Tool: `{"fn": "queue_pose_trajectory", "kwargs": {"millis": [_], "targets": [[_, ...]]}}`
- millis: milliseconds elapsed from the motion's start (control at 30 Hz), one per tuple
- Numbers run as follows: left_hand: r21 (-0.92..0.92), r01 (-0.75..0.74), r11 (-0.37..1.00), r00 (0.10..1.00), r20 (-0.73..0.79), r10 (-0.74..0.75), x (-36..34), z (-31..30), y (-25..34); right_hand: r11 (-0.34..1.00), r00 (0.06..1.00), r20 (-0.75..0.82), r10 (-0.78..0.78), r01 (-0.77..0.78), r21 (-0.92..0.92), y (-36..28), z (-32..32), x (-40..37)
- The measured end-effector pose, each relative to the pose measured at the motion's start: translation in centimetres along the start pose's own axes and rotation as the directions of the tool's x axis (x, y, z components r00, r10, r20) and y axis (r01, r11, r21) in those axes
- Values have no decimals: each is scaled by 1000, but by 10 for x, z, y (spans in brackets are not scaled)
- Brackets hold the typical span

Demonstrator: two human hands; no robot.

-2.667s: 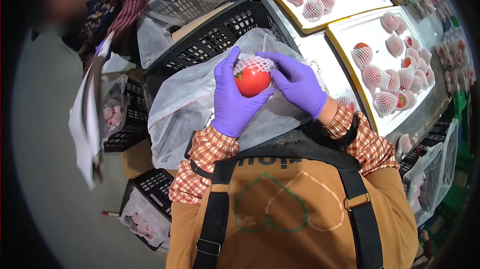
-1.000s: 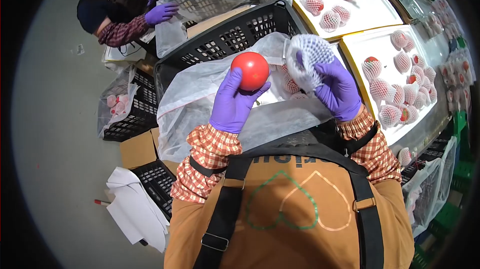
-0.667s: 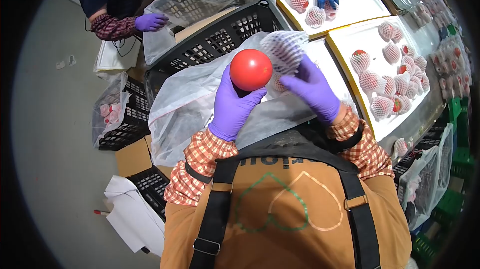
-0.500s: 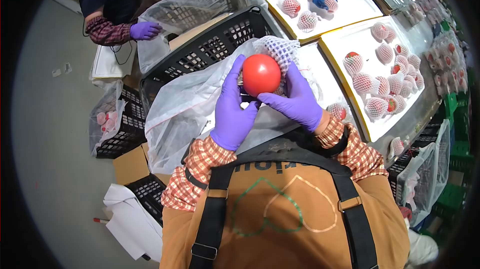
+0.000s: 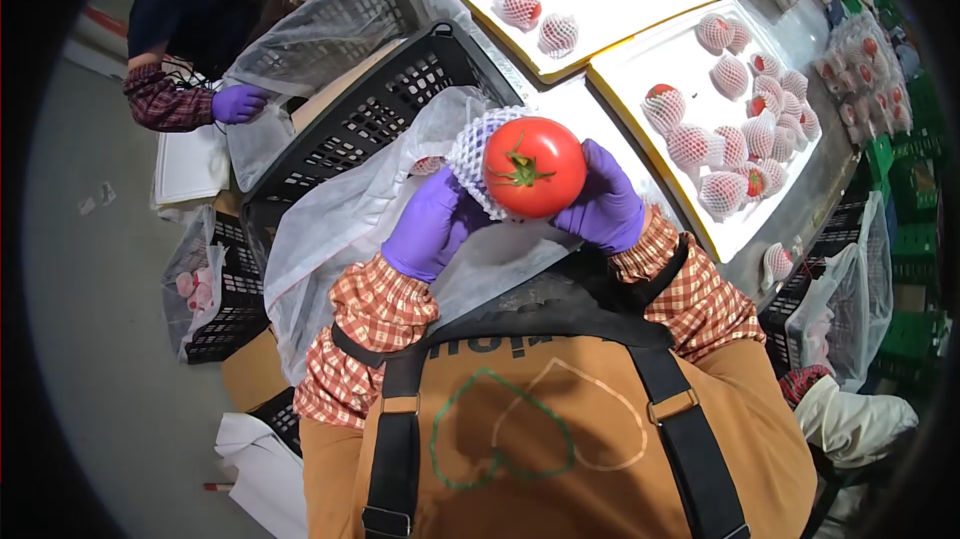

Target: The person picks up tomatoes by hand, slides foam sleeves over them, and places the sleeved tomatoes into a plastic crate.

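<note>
A large red tomato is held up in front of me, its green calyx facing the camera. My right hand, in a purple glove, grips it from the right side, fingers partly hidden behind it. A white foam net sleeve lies against the tomato's left side. My left hand, also purple-gloved, is closed on the sleeve; its fingertips are partly hidden. Below and left of the hands spreads a translucent plastic liner over a black crate.
White trays with yellow edges hold several net-wrapped tomatoes at the right. Packed tomatoes stand farther right. A co-worker's purple-gloved hand is by a lined crate. Another lined crate stands at lower left.
The tomato has turned, so its calyx now shows. The net sleeve has shifted to the tomato's left, by my left hand. A blue-gloved hand has left the far tray.
</note>
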State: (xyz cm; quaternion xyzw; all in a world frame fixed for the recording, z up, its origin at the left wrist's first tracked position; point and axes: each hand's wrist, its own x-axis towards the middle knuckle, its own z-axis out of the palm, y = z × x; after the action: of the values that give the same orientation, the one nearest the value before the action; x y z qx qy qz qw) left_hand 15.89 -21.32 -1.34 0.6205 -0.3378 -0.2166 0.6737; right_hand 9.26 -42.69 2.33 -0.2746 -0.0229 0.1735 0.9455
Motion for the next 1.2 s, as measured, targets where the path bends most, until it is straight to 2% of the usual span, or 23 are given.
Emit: {"fn": "queue_pose_trajectory", "kwargs": {"millis": [33, 100, 167, 233, 267, 300, 333, 367, 400, 467, 600, 667, 700, 767, 833, 900, 933, 967, 1033, 1067, 1133, 1167, 1200], "targets": [[-707, 310, 635, 906, 17, -423, 12, 11, 17, 998, 1000, -14, -16, 17, 68, 1, 0, 2], [-681, 300, 668, 916, 11, -401, 23, 14, 22, 979, 998, -6, -55, 55, 198, 0, -7, 3], [-655, 286, 699, 925, -3, -381, 31, 13, 23, 988, 999, -31, -44, 48, 148, -5, -12, -1], [-580, 218, 785, 934, -110, -340, 38, 9, 24, 994, 998, -55, -27, 33, 105, -11, -13, 0], [-581, 223, 783, 931, -111, -348, 42, 9, 25, 993, 998, -42, -53, 48, -109, -18, -10, 4], [-412, 116, 904, 932, -268, -242, 46, 10, 27, 947, 997, -23, -71, 60, -317, -25, -7, 8], [-211, 24, 977, 910, -399, -109, 49, 12, 32, 860, 991, -103, -89, 25, -509, -32, -8, 10], [-95, -21, 995, 895, -444, -24, 56, 24, 50, 793, 978, -99, -182, 86, -604, -33, -2, 15], [47, -136, 990, 879, -456, 143, 61, 33, 53, 708, 959, -81, -272, 143, -691, -31, 6, 20], [451, -309, 837, 859, -244, 449, 74, 45, 55, 595, 898, -57, -437, 241, -767, -33, -5, 29], [456, -245, 855, 917, -178, 357, 91, 50, 63, 531, 770, -80, -633, 357, -768, -62, -28, 40], [366, -200, 909, 957, -125, 262, 86, 39, 55, 683, 784, -164, -598, 392, -616, -81, -50, 45], [316, -154, 936, 977, -90, 191, 80, 28, 32, 755, 820, -110, -561, 452, -475, -93, -73, 48], [351, 145, 925, 987, 20, -162, 63, 5, 0, 874, 840, -278, -467, 390, -290, -118, -127, 61], [558, 352, 751, 890, 48, -453, 51, -18, -43, 912, 847, -349, -400, 330, -245, -135, -161, 73], [616, 289, 733, 921, 30, -389, 43, -17, -67, 896, 663, -603, -443, 339, -286, -143, -179, 90], [674, 215, 707, 946, 37, -323, 42, -16, -76, 898, 664, -605, -439, 337, -283, -146, -189, 95], [673, 219, 707, 944, 38, -328, 46, -11, -82, 897, 601, -666, -442, 321, -305, -148, -200, 97], [835, 451, 316, 731, -143, -667, 62, -3, -98, 868, 512, -702, -495, 330, -371, -151, -225, 104], [835, 447, 321, 738, -142, -659, 63, -4, -122, 875, 515, -711, -478, 355, -331, -154, -223, 110], [929, 147, 340, 944, -28, -330, 59, -3, -190, 830, 495, -673, -549, 416, -371, -158, -232, 118], [881, 139, 452, 976, -44, -215, 62, -2, -185, 824, 556, -608, -567, 401, -400, -160, -226, 120], [845, 250, 473, 938, -91, -333, 68, 3, -181, 788, 491, -619, -613, 437, -434, -155, -221, 122]]}}
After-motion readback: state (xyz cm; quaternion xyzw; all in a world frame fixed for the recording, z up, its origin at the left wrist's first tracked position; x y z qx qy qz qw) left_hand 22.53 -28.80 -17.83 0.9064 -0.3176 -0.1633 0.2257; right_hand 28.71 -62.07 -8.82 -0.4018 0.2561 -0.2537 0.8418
